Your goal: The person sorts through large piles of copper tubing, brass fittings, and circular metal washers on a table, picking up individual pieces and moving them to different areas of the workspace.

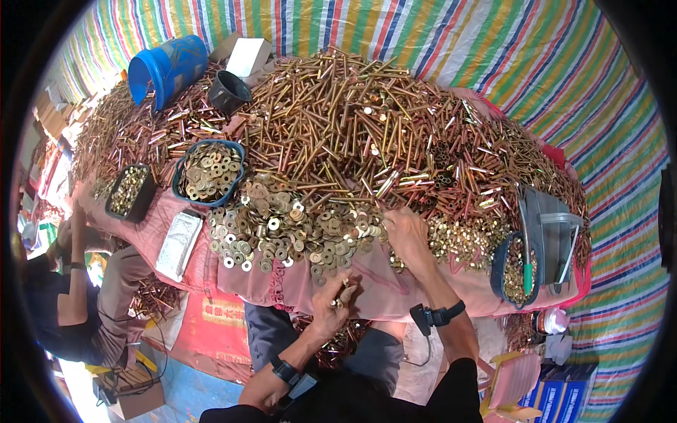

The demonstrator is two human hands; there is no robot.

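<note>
Near the front edge of the cloth, my left hand (334, 307) is closed around a few brass-coloured bolts (345, 283), whose ends poke out between the fingers. My right hand (407, 236) reaches farther in, fingers bent and drawn together at the foot of the bolt heap (331, 127). What those fingertips hold, if anything, is too small to make out. Flat round washers (275, 225) lie spread left of my right hand. On its other side is a band of small gold-coloured nuts (462, 243).
A blue tub (243, 185) of washers and a dark tray (129, 192) of nuts stand left. At right are another nut tub (514, 278) and a grey scoop-like container (553, 243). A blue bucket (169, 69) lies behind. Another person (77, 296) sits at far left.
</note>
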